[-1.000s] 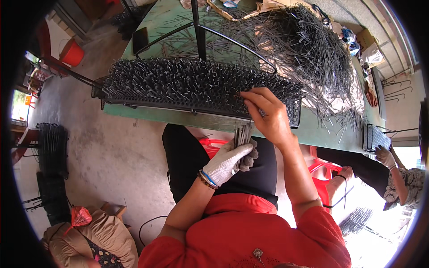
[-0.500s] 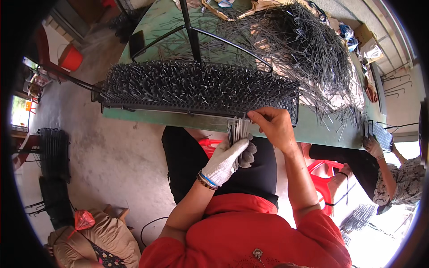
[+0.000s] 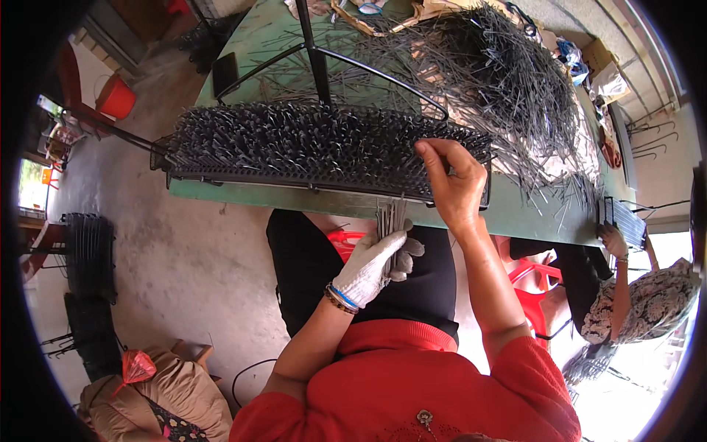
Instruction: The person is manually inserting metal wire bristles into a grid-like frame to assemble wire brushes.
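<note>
My left hand (image 3: 377, 259), in a pale knitted glove, is closed around a bundle of thin grey metal rods (image 3: 389, 218) just below the table's front edge, their ends pointing up. My bare right hand (image 3: 458, 184) is over the right part of a black perforated rack (image 3: 346, 190). Its thumb and forefinger are pinched together; anything between them is too small to make out. Short dark rods (image 3: 287, 144) stand upright, densely packed, in most of the rack's holes.
A large tangled heap of dark rods (image 3: 515, 81) covers the right of the green table (image 3: 221, 189). A black metal frame (image 3: 318, 70) rises behind the rack. At right, another person's gloved hand (image 3: 613, 239) touches a similar rack. A dark flat object (image 3: 225, 72) lies far left.
My right hand has moved up and forward, from the tips of the bundle to over the rack. The left hand stays nearly still. The other person at right has leaned forward.
</note>
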{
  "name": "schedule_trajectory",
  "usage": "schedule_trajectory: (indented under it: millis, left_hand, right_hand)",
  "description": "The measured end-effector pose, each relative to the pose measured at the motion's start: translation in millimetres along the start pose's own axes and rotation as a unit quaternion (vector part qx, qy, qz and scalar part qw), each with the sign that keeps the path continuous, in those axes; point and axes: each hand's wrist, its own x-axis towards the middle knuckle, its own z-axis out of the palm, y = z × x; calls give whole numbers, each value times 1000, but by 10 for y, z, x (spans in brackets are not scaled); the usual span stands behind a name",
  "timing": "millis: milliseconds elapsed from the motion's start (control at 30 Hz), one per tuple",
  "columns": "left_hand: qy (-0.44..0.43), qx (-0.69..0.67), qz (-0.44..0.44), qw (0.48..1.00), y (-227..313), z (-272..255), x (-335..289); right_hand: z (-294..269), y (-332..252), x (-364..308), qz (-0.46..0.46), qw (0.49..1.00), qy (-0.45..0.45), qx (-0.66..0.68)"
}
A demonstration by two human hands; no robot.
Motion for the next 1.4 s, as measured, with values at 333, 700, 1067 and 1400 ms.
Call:
schedule_trajectory:
  millis: [333, 700, 1067, 1400]
  left_hand:
    - [-7, 47, 14, 999, 4, -69, 16]
    - [-5, 45, 17, 999, -13, -78, 20]
    - [2, 38, 10, 999, -38, -105, 10]
    - [2, 0, 77, 997, -43, 57, -38]
  right_hand:
    - [-12, -101, -44, -52, 998, 8, -26]
    - [87, 59, -95, -216, 973, -29, -80]
    - [43, 28, -127, -215, 973, -24, -85]
    - [-289, -81, -350, 225, 941, -241, 75]
